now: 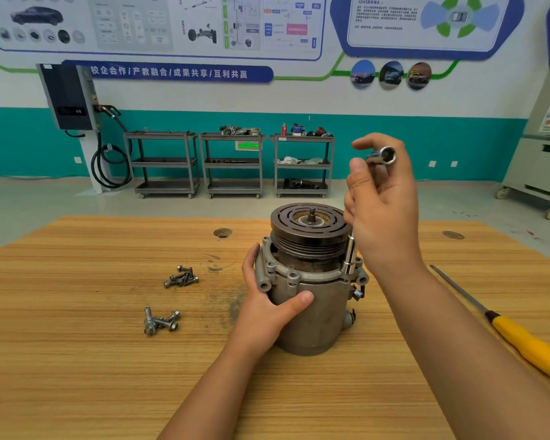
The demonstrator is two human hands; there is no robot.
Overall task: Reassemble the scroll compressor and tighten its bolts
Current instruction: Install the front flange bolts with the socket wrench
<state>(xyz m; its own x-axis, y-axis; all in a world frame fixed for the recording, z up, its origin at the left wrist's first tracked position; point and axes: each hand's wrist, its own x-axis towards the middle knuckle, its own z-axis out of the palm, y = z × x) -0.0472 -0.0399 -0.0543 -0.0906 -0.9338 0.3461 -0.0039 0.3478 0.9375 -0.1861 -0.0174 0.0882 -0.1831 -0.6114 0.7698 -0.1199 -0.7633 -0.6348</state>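
Note:
The grey scroll compressor [311,315] stands upright on the wooden table [77,376], its black pulley [308,230] on top. My left hand [267,300] grips the housing from the left, thumb across the front. My right hand [381,204] holds a chrome L-shaped socket wrench [383,155] above the compressor's right side. The wrench's lower end [350,258] sits on the flange at the right, over a bolt spot. Two loose piles of bolts lie to the left: a dark pile [181,277] and a silver pile [161,322].
A file with a yellow handle [521,341] lies along the table's right edge. Two round holes [223,232] mark the far tabletop. Behind the table stand three metal carts [232,163], a wall charger [70,96] and a white cabinet [540,154] at right.

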